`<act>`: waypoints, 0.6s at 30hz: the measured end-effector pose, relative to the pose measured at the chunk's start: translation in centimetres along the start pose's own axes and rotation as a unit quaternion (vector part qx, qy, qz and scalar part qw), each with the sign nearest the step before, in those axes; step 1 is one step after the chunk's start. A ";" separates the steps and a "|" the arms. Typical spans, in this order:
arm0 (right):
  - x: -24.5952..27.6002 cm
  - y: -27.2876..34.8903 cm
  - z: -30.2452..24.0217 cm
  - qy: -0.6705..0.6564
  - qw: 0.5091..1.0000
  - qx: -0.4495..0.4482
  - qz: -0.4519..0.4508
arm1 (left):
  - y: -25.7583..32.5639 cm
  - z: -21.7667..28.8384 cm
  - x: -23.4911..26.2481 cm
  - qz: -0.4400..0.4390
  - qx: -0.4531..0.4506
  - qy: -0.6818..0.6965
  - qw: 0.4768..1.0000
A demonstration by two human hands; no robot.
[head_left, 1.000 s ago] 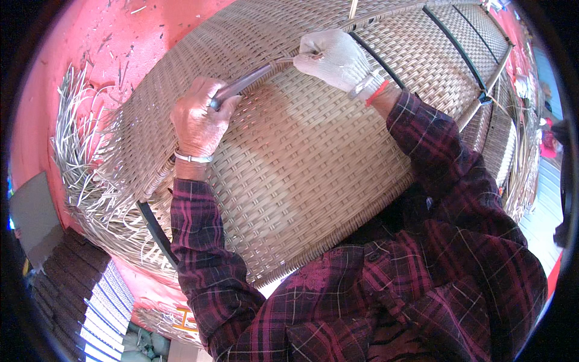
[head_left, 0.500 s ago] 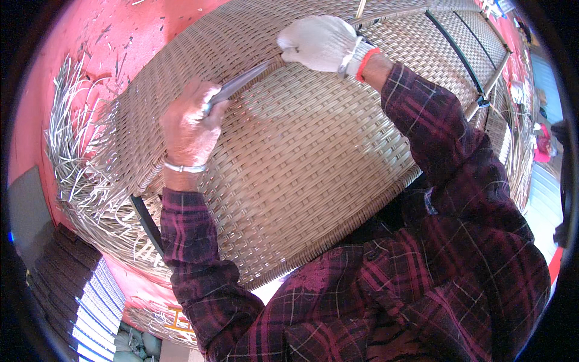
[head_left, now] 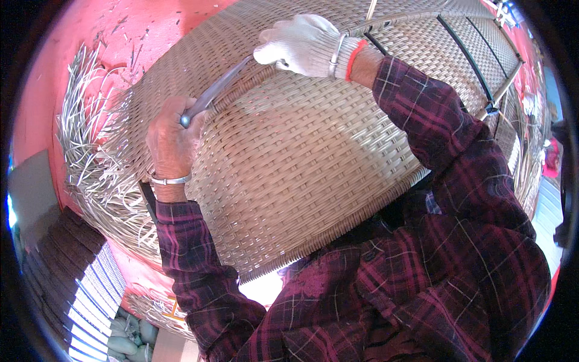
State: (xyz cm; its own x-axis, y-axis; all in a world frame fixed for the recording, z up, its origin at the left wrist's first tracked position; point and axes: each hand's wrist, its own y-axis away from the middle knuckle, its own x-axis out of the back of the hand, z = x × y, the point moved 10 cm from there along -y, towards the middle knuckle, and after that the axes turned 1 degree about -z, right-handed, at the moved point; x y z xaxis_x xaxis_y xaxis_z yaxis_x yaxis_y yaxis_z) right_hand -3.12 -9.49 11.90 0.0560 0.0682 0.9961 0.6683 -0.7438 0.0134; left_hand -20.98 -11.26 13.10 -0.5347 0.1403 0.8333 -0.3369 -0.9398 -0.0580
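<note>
The bare left hand point(head_left: 170, 136) is closed in a fist around a tapered tool point(head_left: 212, 96) with a smooth, greyish, metallic look, and the tool's rounded end shows beside the thumb. Both lie over the far left part of the wicker panel point(head_left: 295, 169). The tool slants along the panel's far edge, its narrow end reaching the other hand's fingertips. The right hand point(head_left: 295, 48), in a white knit glove, is above the panel's far edge with fingers curled; whether it grips the tool's tip or a strand cannot be told.

A pale wristband point(head_left: 170, 180) circles the left wrist and a red band point(head_left: 356, 59) the right, just above the plaid sleeves. The panel, tan and tightly woven, spreads in front of the person's body, between the forearms. A wrapped rim point(head_left: 250, 85) runs along its far edge, and beyond that lies another woven surface point(head_left: 199, 57). Black bars point(head_left: 465, 58) cross the weave to the panel's far right. Left of the panel, loose strips point(head_left: 90, 142) fray out in a tangle over the reddish-pink floor point(head_left: 163, 18). Grey-green bundles point(head_left: 123, 344) lie off the panel's near left.
</note>
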 end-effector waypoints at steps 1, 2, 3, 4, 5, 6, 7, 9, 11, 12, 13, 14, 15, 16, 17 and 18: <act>-0.6 0.1 0.4 -0.007 1.000 -0.012 -0.024 | 0.1 -0.1 0.3 0.011 0.000 -0.001 1.000; -0.3 0.0 -0.3 -0.001 1.000 0.026 -0.001 | 0.1 -0.2 0.4 0.015 0.002 0.002 1.000; 0.0 0.1 -0.7 0.008 0.998 0.060 0.018 | 0.1 -0.3 0.4 0.019 0.003 0.006 1.000; 0.3 0.0 -1.3 0.018 0.995 0.094 0.036 | 0.1 -0.5 0.5 0.024 -0.002 0.007 1.000; 0.6 0.1 -1.9 0.026 0.990 0.128 0.055 | 0.1 -0.6 0.4 0.030 -0.005 0.007 1.000; -0.1 0.0 -1.8 0.032 0.991 0.127 0.022 | 0.2 -1.0 0.3 0.035 -0.001 0.008 0.999; -0.5 -0.3 -1.7 0.039 0.992 0.119 0.001 | 0.3 -1.2 0.2 0.044 -0.002 0.017 0.999; -1.1 -0.5 -1.8 0.052 0.992 0.106 -0.034 | 0.4 -2.1 -0.6 0.046 0.014 0.040 0.998; 0.8 -1.0 -2.8 -0.019 0.994 0.107 0.030 | 0.4 -2.4 -0.7 0.059 0.003 0.042 0.997; 1.0 -1.6 -3.2 -0.055 0.994 0.087 0.032 | 0.4 -2.4 -1.0 0.057 -0.004 0.050 0.997; 0.7 -2.2 -3.6 -0.088 0.994 0.057 0.011 | 0.4 -3.0 -1.3 0.049 0.018 0.045 0.998; 1.7 -2.9 -4.7 -0.141 0.986 0.070 0.058 | 0.3 -3.4 -1.5 0.043 0.033 0.044 0.998; 1.8 -3.9 -5.7 -0.185 0.978 0.072 0.063 | 0.3 -3.3 -1.5 0.044 0.026 0.051 0.997; 1.6 -4.7 -6.7 -0.205 0.974 0.072 0.064 | 0.2 -3.7 -1.7 0.035 0.042 0.047 0.997; 1.7 -5.2 -7.7 -0.230 0.966 0.086 0.080 | 0.3 -3.9 -1.6 0.045 0.055 0.072 0.995; 0.7 -5.6 -7.6 -0.233 0.969 0.049 0.062 | 0.2 -4.2 -1.7 0.040 0.065 0.079 0.994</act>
State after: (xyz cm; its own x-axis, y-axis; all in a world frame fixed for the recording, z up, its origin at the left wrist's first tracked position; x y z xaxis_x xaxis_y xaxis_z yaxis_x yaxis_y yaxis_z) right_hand -12.50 -10.33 13.23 0.4544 0.2929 0.8413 0.7009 -0.7005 -0.1347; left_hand -23.34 -10.39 9.36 -0.6746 0.1017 0.7312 -0.1917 -0.9806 -0.0405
